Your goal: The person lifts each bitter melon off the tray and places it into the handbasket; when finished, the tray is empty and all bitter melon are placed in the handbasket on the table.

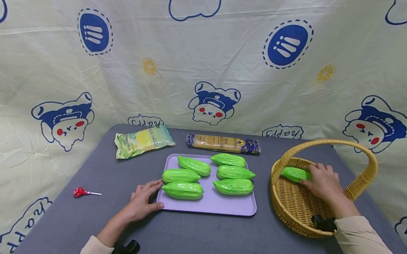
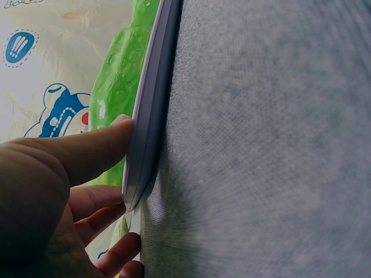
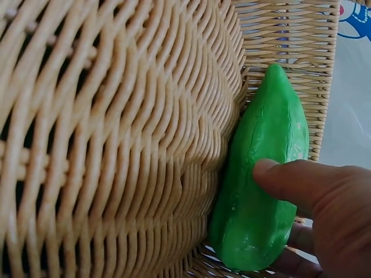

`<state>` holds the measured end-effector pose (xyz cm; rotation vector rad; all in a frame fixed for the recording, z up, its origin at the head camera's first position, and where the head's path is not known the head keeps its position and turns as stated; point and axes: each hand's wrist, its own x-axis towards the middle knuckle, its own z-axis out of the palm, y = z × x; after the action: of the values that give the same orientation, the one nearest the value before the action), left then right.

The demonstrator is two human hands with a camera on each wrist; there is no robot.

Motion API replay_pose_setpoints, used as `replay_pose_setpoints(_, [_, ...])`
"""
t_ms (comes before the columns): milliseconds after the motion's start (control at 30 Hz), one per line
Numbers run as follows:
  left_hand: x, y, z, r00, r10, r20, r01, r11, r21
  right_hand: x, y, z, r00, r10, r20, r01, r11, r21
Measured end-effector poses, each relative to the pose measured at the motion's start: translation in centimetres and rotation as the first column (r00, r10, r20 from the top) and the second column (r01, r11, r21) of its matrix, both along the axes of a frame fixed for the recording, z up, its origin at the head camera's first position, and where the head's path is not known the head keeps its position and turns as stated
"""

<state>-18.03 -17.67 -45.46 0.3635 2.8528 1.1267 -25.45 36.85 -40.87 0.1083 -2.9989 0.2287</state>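
Note:
Inside the wicker basket (image 1: 294, 208) at the right, my right hand (image 1: 326, 184) holds a green bitter melon (image 1: 293, 174). In the right wrist view, the thumb lies across that melon (image 3: 261, 197) with fingers behind it, next to the woven wall. My left hand (image 1: 142, 200) touches the lilac tray (image 1: 216, 204) at its left edge, thumb near the front corner and fingertips farther back. The left wrist view shows the thumb against the tray's rim (image 2: 152, 110). On the tray lie several similar melons (image 1: 183, 190) in two columns.
Behind the tray are a green-yellow packet (image 1: 144, 142) at left and a long noodle-like pack (image 1: 223, 143) in the middle. A red lollipop (image 1: 80, 192) lies at far left. The basket's tall handle (image 1: 330, 142) arches over its opening. A printed curtain hangs behind.

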Motion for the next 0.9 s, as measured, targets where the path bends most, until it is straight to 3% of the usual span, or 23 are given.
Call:
replay_pose_setpoints(467, [0.01,-0.03,0.00,1.000,0.000,0.003,0.000,1.000,-0.008,0.00,-0.03,0.02,1.000,-0.005,0.017,0.005,1.000,0.008])
replay_pose_setpoints(900, [0.03,-0.04,-0.04,1.000,0.000,0.002,0.000,1.000,-0.011,0.05,-0.06,-0.14,0.999,-0.009,-0.036,0.010,0.999,0.047])
